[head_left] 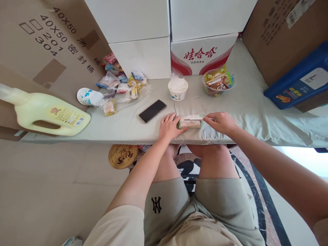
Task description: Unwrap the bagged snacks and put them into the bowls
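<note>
A clear-wrapped food packet (190, 125) with green ends lies near the front edge of the covered table. Thumb and forefinger of my left hand (169, 127) hold its left end, with the other fingers resting on the cloth. In my right hand (221, 123), closed fingers grip a thin knife-like tool (192, 119). Its narrow dark length lies across the top of the packet, pointing left; its exact kind is too fine to make out. A black phone (153, 111) lies beyond my left hand.
Behind the packet stand a paper cup (177, 90) with plastic inside and a bowl of snacks (219, 82). Wrapped snacks (123, 85), a tipped cup (88, 97) and a yellow jug (51, 112) are left. White boxes (140, 58) line the back; a blue container (299, 78) leans right.
</note>
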`<state>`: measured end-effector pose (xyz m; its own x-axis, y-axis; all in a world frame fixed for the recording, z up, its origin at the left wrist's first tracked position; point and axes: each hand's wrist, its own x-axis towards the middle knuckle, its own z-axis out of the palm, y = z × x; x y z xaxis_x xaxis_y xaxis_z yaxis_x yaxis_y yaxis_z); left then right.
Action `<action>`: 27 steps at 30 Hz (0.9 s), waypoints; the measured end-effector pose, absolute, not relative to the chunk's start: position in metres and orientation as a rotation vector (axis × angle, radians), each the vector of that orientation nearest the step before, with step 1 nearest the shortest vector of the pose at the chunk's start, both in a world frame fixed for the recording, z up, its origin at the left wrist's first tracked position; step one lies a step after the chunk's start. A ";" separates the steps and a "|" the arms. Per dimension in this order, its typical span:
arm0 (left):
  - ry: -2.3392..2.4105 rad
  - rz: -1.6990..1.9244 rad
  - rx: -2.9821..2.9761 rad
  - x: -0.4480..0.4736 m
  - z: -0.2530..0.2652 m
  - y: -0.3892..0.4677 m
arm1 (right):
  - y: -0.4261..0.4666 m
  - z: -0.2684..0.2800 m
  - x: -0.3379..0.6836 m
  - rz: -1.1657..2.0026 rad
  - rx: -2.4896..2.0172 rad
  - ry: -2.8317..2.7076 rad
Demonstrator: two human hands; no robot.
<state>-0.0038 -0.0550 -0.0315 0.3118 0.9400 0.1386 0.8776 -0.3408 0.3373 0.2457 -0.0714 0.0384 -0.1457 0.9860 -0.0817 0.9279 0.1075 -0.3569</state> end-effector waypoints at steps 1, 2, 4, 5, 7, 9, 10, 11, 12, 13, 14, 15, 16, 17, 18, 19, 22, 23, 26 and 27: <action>1.672 0.462 2.379 -0.004 -0.032 -0.055 | -0.070 0.036 0.243 0.493 -1.935 -2.210; 1.675 0.460 2.381 -0.004 -0.032 -0.055 | -0.068 0.035 0.240 0.492 -1.937 -2.218; 1.683 0.448 2.386 -0.004 -0.033 -0.054 | -0.063 0.033 0.235 0.474 -1.939 -2.229; 1.684 0.444 2.388 -0.004 -0.033 -0.054 | -0.061 0.033 0.231 0.458 -1.949 -2.235; 1.679 0.450 2.385 -0.004 -0.034 -0.053 | -0.056 0.035 0.226 0.437 -1.992 -2.252; 1.670 0.467 2.380 -0.004 -0.034 -0.053 | -0.052 0.037 0.224 0.443 -2.047 -2.261; 1.665 0.476 2.378 -0.004 -0.034 -0.054 | -0.051 0.038 0.226 0.454 -2.071 -2.260; 1.661 0.483 2.379 -0.004 -0.033 -0.054 | -0.050 0.039 0.229 0.468 -2.088 -2.255; 1.656 0.487 2.380 -0.004 -0.033 -0.054 | -0.050 0.038 0.235 0.478 -2.105 -2.242; 1.651 0.492 2.378 -0.004 -0.032 -0.054 | -0.051 0.037 0.243 0.481 -2.125 -2.221; 1.646 0.497 2.372 -0.003 -0.032 -0.054 | -0.052 0.035 0.252 0.480 -2.140 -2.194; 1.642 0.502 2.363 -0.003 -0.031 -0.054 | -0.053 0.033 0.263 0.478 -2.154 -2.166; 1.640 0.504 2.353 -0.003 -0.031 -0.055 | -0.054 0.031 0.275 0.479 -2.163 -2.138; 1.640 0.504 2.346 -0.003 -0.031 -0.055 | -0.056 0.030 0.288 0.483 -2.174 -2.109; 1.643 0.500 2.345 -0.003 -0.031 -0.055 | -0.057 0.029 0.300 0.487 -2.199 -2.073; 1.647 0.493 2.350 -0.003 -0.030 -0.055 | -0.059 0.028 0.312 0.490 -2.238 -2.025; 1.655 0.485 2.371 -0.003 -0.030 -0.055 | -0.065 0.030 0.340 0.381 -2.378 -1.822; 1.655 0.486 2.375 -0.003 -0.030 -0.055 | -0.067 0.031 0.345 0.316 -2.392 -1.779; 1.659 0.478 2.377 -0.003 -0.028 -0.055 | -0.070 0.026 0.347 0.138 -2.348 -1.774; 1.664 0.471 2.380 -0.003 -0.028 -0.055 | -0.070 0.022 0.343 0.097 -2.306 -1.809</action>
<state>-0.0031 -0.0554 -0.0279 0.3157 0.9379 0.1440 0.8742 -0.3465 0.3401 0.3435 -0.0700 0.0222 0.2451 0.9665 0.0767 0.9528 -0.2255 -0.2035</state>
